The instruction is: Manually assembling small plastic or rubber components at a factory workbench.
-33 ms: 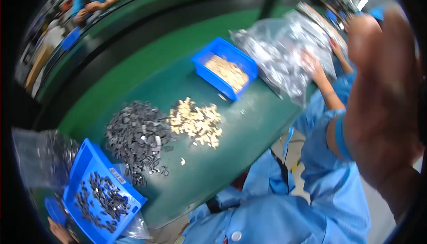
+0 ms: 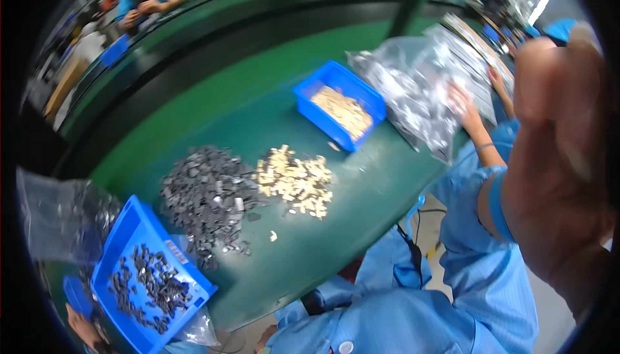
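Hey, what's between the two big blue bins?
In the head view, a black pile and a cream pile lie between them, on the green table.

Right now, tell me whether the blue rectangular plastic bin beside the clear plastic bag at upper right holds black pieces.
No: the blue rectangular plastic bin shows a layer of small beige pieces inside.

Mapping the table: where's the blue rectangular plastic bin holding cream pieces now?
In the head view, the bin sits upper centre on the green table, just left of the clear plastic bag and beyond the pile of small cream pieces.
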